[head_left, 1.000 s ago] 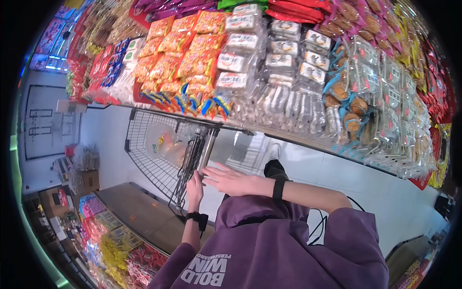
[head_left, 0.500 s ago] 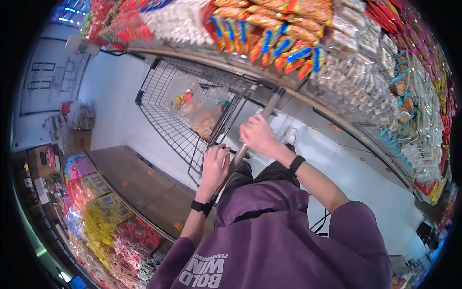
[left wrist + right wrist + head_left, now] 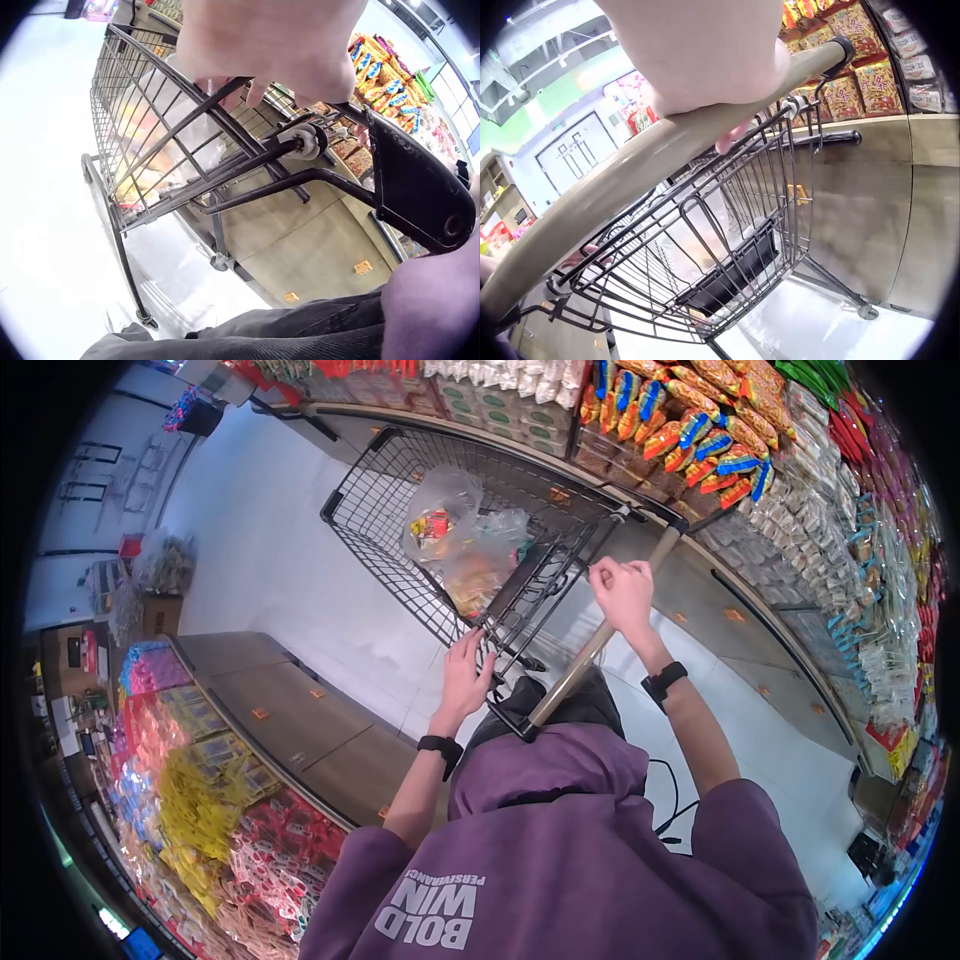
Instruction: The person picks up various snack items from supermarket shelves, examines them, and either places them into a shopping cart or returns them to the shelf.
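Note:
A black wire shopping cart (image 3: 385, 495) stands in front of me, its tan handle bar (image 3: 572, 682) slanting across the head view. My right hand (image 3: 623, 598) rests its heel on that handle, seen closely in the right wrist view, fingers loosely curled past the bar toward the basket. At the cart's near left side, my left hand (image 3: 466, 678) lies over the black side frame (image 3: 255, 157) with its fingers extended. Inside the basket are clear plastic bags (image 3: 447, 495) with colourful packaged goods. A black folding panel (image 3: 739, 274) shows at the basket's rear.
Along the right runs a snack shelf (image 3: 765, 645) stacked with orange snack packets (image 3: 705, 445) and clear-wrapped packs. A lower cabinet (image 3: 270, 685) on the left carries bagged sweets (image 3: 205, 810). Pale floor (image 3: 265, 550) stretches beyond the cart. Cardboard boxes (image 3: 160, 615) stand farther left.
The cart has swung to the right in view and its basket shows more fully. Both hands, joined near the handle at first, have moved apart; the right hand has shifted right along the bar.

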Action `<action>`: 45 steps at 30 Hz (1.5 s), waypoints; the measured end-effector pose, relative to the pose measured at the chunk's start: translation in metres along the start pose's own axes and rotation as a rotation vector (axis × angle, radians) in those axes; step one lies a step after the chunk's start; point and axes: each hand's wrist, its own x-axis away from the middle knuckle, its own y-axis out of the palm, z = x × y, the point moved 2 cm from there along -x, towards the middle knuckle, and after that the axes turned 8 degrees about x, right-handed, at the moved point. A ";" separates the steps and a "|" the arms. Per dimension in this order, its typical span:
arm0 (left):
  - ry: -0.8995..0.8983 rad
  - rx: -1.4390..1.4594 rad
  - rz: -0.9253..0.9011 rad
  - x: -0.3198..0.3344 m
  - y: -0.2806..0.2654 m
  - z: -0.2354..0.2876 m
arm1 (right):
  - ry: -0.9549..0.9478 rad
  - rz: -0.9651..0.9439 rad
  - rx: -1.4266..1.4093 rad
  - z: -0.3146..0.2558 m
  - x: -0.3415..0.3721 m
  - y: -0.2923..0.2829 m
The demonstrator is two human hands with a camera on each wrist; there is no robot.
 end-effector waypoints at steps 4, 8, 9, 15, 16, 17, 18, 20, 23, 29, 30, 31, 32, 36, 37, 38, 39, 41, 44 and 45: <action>0.011 0.021 -0.024 0.000 -0.002 -0.005 | -0.007 0.068 -0.065 0.000 0.003 0.001; -0.013 0.039 -0.090 -0.001 -0.005 -0.011 | -0.018 0.106 -0.086 -0.004 0.004 0.004; -0.004 0.030 -0.096 -0.002 -0.004 -0.011 | -0.020 0.109 -0.088 -0.002 0.004 0.004; 0.020 -0.011 -0.132 -0.007 -0.002 -0.003 | -0.025 0.126 -0.133 0.006 0.002 0.003; 0.025 -0.020 -0.140 -0.007 -0.003 -0.001 | -0.024 0.124 -0.147 0.004 0.002 0.000; 0.014 -0.035 -0.164 -0.008 -0.004 -0.001 | -0.024 0.121 -0.160 0.003 0.001 -0.002; 0.005 -0.060 -0.187 -0.008 -0.005 0.000 | -0.039 0.139 -0.175 0.003 0.001 -0.002; -0.013 -0.108 -0.235 -0.011 -0.005 0.001 | -0.067 0.172 -0.205 0.004 0.001 -0.001; -0.155 -0.228 -0.574 -0.028 -0.010 0.012 | -0.080 0.113 -0.195 0.007 0.001 -0.002; -0.216 -0.032 -0.707 -0.115 -0.045 0.028 | -0.072 -0.067 -0.053 0.006 -0.006 0.000; -0.216 0.010 -0.621 -0.134 -0.051 0.025 | 0.082 -0.129 -0.130 0.001 -0.012 -0.004; -0.217 0.053 -0.537 -0.151 -0.055 0.021 | 0.240 -0.192 -0.205 -0.007 -0.020 -0.013; -0.308 0.096 -0.474 -0.170 -0.059 0.013 | 0.400 -0.254 -0.278 -0.011 -0.024 -0.012; -0.398 0.417 -0.191 -0.235 -0.054 -0.081 | 0.183 0.124 -0.085 -0.003 -0.014 0.010; -0.455 0.478 -0.181 -0.251 -0.054 -0.102 | 0.214 0.108 -0.102 0.000 -0.009 0.012; -0.519 0.535 -0.168 -0.264 -0.056 -0.123 | 0.246 0.088 -0.124 0.001 -0.003 0.014; -0.583 0.587 -0.157 -0.276 -0.058 -0.145 | 0.307 0.084 -0.136 -0.003 -0.002 0.017; -0.731 0.734 -0.146 -0.298 -0.054 -0.192 | 0.242 0.029 0.009 -0.012 -0.008 0.016; -0.809 0.603 -0.165 -0.320 -0.046 -0.245 | 0.221 -0.059 0.113 -0.022 -0.014 0.018; -0.796 0.507 -0.155 -0.327 -0.042 -0.254 | 0.210 -0.073 0.147 -0.025 -0.016 0.018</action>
